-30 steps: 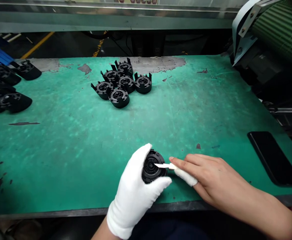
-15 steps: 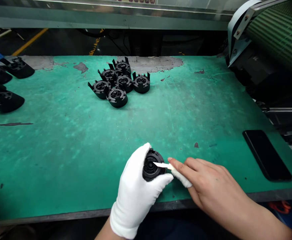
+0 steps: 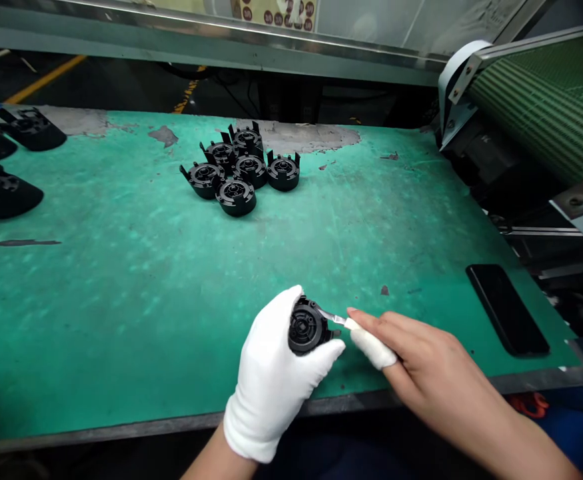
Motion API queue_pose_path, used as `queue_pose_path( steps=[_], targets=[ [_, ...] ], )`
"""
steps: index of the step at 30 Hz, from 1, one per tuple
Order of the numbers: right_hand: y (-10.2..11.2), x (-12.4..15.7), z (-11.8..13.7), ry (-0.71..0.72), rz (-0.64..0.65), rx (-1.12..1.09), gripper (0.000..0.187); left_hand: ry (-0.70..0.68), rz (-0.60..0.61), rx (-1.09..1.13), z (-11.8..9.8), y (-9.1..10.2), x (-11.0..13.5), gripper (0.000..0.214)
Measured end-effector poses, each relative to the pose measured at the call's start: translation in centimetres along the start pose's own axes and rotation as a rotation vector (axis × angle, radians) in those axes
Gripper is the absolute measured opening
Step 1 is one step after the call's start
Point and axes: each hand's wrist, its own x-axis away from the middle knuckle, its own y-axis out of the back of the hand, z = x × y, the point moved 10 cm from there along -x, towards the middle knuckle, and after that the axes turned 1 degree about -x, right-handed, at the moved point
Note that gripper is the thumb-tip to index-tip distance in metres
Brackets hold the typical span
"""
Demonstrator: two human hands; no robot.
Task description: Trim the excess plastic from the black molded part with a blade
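Gloved left hand (image 3: pixel 271 387) was closed around a black round part (image 3: pixel 307 327), thumb under it and fingers curled over the top. The part's face was turned toward the camera. It was held just above the near edge of the green mat (image 3: pixel 121 280), low centre of view. Bare right hand (image 3: pixel 421 360) was pinched shut on a small blade (image 3: pixel 332 317), and 1 of its fingers had a white wrap (image 3: pixel 372 348) on it. The blade tip touched the upper right rim of the part. The 2 hands were close together, right just beside left, forearms coming in from the bottom edge.

A cluster of 6 black parts (image 3: pixel 238 170) sat on the far side of the mat, left of centre. They touched each other and were well apart from the hands. Several had upright tabs on the rim. At the left edge of the mat lay more black parts (image 3: pixel 6 193), partly cut off by the frame, count unclear. A dark phone (image 3: pixel 507 309) lay flat near the near right corner of the mat, well apart from the right hand. The mat was worn, with grey patches (image 3: pixel 311 137) along the far edge. A green ribbed conveyor belt (image 3: pixel 546 100) stood to the right beyond the mat, sloping upward. A metal rail (image 3: pixel 171 33) ran across the back.
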Motion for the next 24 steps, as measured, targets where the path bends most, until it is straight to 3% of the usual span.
queue_pose_path(
  steps=[5,10,13,15,18,20,22,24],
  targets=[
    [-0.3,-1.8,0.1,0.134,0.163,0.024,0.049,-0.015,-0.007,0.015,-0.5,0.3,-0.4,0.068],
    [-0.4,-2.2,-0.4,0.087,0.068,0.198,0.055,0.018,0.008,-0.016,-0.1,-0.1,0.1,0.073],
    [-0.3,-1.8,-0.7,0.094,0.021,0.157,0.051,0.017,0.037,-0.037,0.1,0.0,-0.5,0.074],
    [-0.1,-1.6,-1.0,0.112,0.029,0.051,0.047,-0.024,0.141,-0.044,0.1,-0.1,-1.5,0.077],
    [0.1,-1.6,-1.1,0.164,0.087,-0.044,0.040,-0.159,0.399,-0.048,-0.7,-0.5,-2.9,0.085],
    [0.1,-1.9,-0.7,0.207,0.132,-0.063,0.037,-0.211,0.475,-0.035,-1.2,0.0,-3.2,0.093],
    [0.1,-2.2,0.0,0.238,0.151,-0.059,0.038,-0.161,0.414,0.003,-1.1,1.0,-3.4,0.104],
    [-0.1,-2.7,0.7,0.257,0.157,-0.039,0.040,-0.027,0.306,0.047,-0.3,1.5,-3.0,0.113]
  ],
)
